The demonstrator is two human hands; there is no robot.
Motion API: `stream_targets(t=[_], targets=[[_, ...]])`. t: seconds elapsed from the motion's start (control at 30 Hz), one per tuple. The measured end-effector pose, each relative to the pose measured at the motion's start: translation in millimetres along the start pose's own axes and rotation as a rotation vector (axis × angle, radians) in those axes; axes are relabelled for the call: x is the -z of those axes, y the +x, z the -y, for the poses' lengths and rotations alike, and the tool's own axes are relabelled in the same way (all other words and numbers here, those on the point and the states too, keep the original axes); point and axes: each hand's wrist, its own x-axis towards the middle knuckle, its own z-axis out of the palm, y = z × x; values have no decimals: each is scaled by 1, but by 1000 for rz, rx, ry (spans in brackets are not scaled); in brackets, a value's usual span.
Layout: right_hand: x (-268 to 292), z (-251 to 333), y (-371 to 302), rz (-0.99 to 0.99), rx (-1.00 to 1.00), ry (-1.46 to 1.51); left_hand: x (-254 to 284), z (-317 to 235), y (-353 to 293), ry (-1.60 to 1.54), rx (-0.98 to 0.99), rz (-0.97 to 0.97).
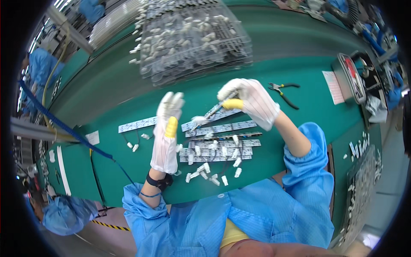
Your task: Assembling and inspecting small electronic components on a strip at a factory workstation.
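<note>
My right hand (250, 102), in a white glove with a yellow thumb tip, grips a narrow circuit board strip (214, 110). The strip slants down to the left, and a blurred white connector (198, 120) hangs at its lower end. To the left, my gloved left hand (168, 124) is raised with fingers stretched out and nothing in it. Between and below the hands lie several circuit board strips (242, 125) on the green mat, with white plug connectors (214, 180) on short wires at their near side. Another strip (136, 124) lies left of my left hand, partly behind it.
Stacked clear plastic trays (192, 55) full of strips with white connectors stand at the far side. Pliers (282, 93) lie right of my right hand, near a tool bin (351, 79) and a paper sheet (333, 88). A blue coiled cable (70, 128) crosses the left side.
</note>
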Motion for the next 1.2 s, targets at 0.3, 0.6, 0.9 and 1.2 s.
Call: stream_targets(t=[0.3,0.6,0.9,1.2], targets=[[-27,7,-31,-220,140,570,11,-36,-10,-143,198,138],[-23,27,-32,-44,-194,808,16,-19,-24,311,-34,-24],[-14,30,-40,-51,-303,485,13,-11,-21,201,-124,75],[-10,34,-43,-159,-298,543,17,-18,-15,440,-390,68]])
